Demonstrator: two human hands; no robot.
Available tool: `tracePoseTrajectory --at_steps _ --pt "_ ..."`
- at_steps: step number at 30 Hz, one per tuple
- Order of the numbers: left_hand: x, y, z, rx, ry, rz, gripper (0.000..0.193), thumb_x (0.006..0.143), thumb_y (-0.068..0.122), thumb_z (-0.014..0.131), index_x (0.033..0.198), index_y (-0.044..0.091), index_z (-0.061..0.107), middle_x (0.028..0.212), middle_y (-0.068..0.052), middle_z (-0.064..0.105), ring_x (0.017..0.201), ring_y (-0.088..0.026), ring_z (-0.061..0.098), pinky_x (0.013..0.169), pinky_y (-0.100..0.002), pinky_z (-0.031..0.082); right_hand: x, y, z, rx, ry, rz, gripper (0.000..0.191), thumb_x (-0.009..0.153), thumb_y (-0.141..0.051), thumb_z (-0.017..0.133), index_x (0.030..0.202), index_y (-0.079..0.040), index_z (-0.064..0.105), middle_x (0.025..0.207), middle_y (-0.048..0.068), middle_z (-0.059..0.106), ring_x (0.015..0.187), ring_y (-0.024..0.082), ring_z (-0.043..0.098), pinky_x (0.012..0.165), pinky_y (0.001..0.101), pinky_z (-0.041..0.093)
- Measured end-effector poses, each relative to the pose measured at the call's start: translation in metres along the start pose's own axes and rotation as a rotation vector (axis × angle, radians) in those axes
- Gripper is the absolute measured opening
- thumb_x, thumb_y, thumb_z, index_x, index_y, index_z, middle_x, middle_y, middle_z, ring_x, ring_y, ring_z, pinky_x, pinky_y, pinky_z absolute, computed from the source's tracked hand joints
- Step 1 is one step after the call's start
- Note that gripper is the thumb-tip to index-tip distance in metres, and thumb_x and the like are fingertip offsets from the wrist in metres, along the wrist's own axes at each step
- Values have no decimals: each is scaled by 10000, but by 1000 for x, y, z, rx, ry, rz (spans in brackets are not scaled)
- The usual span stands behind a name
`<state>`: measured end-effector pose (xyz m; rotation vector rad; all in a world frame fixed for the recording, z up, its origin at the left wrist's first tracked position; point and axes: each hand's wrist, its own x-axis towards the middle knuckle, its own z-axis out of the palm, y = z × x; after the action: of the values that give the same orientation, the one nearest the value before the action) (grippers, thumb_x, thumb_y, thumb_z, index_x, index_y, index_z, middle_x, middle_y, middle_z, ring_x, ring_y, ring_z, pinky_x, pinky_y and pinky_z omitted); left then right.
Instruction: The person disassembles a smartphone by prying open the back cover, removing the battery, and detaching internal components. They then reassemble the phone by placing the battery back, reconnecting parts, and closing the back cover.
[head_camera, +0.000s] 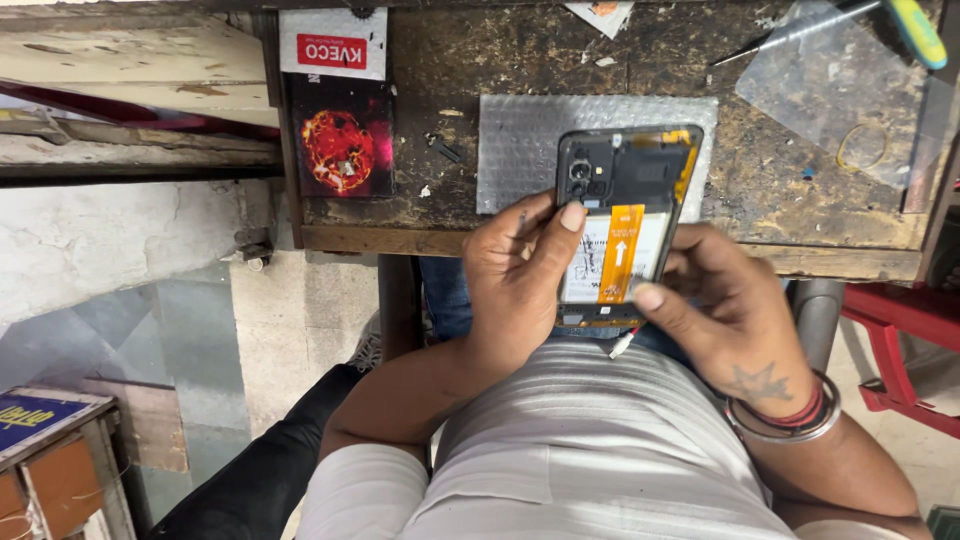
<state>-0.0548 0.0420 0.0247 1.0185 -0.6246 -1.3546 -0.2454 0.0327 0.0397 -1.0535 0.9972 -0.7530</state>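
Note:
An opened smartphone (625, 210) with its back cover off shows a camera module, a white battery and an orange flex strip. My left hand (515, 275) grips its left edge, thumb on the battery's upper left. My right hand (725, 310) holds the lower right side, thumb pressing near the bottom of the orange strip. A thin white tool tip (622, 346) pokes out below the phone, under my right hand. The phone sits at the front edge of the worn wooden workbench (440, 205), partly over a sheet of bubble wrap (520, 150).
A dark card with a red fiery ball (342, 150) lies at the bench's left end. A clear plastic bag with a rubber band (850, 100) and a screwdriver with a yellow-green handle (915, 30) are at the back right. A red stool (900, 350) stands at right.

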Motion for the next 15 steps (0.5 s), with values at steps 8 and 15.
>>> tracePoseTrajectory --at_steps 8,15 --pt "23 24 -1 -3 -217 -39 311 1110 176 608 1306 -61 648 1104 -85 747 967 -86 692 866 -245 583 4 -1 -11 50 -9 32 268 1003 -38 670 1250 56 626 1102 72 712 1024 106 630 921 260 507" --pt "37 31 -2 81 -253 -18 337 1142 198 590 1336 -67 664 1097 -70 731 992 -66 650 935 -238 547 13 -3 -22 179 -38 51 354 1025 -160 649 1302 57 617 1117 62 715 1025 112 646 928 263 516"
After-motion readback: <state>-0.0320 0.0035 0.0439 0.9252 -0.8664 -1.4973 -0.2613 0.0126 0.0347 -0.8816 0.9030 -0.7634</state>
